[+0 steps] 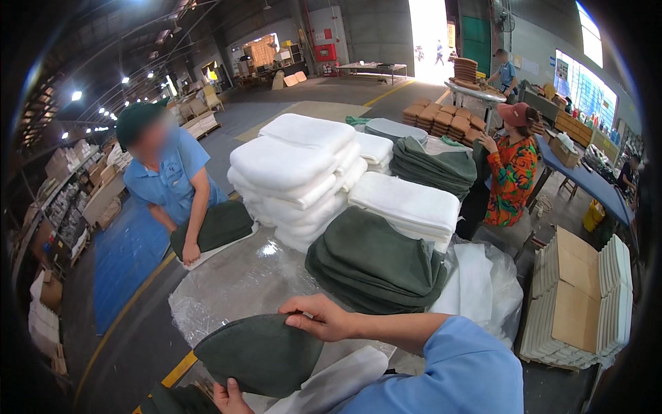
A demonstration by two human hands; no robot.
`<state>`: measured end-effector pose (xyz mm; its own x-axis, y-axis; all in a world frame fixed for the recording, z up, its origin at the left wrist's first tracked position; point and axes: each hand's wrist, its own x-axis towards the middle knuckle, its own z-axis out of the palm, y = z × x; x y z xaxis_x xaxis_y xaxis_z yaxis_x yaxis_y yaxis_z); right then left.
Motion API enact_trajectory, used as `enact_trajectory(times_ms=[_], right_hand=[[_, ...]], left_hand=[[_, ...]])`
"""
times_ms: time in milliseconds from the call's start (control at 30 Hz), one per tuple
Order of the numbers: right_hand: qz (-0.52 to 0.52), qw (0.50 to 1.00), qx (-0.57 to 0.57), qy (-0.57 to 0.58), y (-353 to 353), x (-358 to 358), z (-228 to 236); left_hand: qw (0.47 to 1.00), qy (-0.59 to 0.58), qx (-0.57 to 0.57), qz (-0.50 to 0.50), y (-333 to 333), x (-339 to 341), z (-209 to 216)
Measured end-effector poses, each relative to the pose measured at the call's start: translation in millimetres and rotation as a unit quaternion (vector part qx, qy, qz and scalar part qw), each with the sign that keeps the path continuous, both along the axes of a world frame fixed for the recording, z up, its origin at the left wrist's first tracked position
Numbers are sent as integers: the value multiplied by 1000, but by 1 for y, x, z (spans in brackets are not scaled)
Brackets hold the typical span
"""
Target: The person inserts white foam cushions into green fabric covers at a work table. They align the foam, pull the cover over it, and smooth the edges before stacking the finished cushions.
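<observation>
A dark green cushion cover [258, 352] is stretched between my two hands, close in front of me. My right hand [321, 317] pinches its far right corner between thumb and fingers. At the near edge, my left hand [231, 399] grips it with the thumb on top; part of that hand is cut off by the frame. White padding [345, 376] lies beside the cover, against my blue sleeve. Just beyond my right hand rests a stack of dark green covers [372, 262]. More dark green cloth [181, 400] shows at the lower left edge.
Tall stacks of white foam pads [283, 165] stand on the plastic-wrapped table [231, 286]. Across on the left, a co-worker presses a green cover [219, 228] over white padding. Another person in a patterned top works at the right. Stacked white boards [576, 303] stand at far right.
</observation>
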<state>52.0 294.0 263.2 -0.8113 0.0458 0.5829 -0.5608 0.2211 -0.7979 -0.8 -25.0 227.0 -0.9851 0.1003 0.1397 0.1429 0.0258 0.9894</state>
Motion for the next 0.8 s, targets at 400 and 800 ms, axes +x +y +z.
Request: enact_trajectory(times_ms=[400,800], right_hand=[[-50,983,-88,-155,-13,0,-21],[34,971,-226,-66,1,3,-43]], left_hand=[[949,168,-173,205,-33,-6,-19],[824,-302,407,-255,22,41,-66]])
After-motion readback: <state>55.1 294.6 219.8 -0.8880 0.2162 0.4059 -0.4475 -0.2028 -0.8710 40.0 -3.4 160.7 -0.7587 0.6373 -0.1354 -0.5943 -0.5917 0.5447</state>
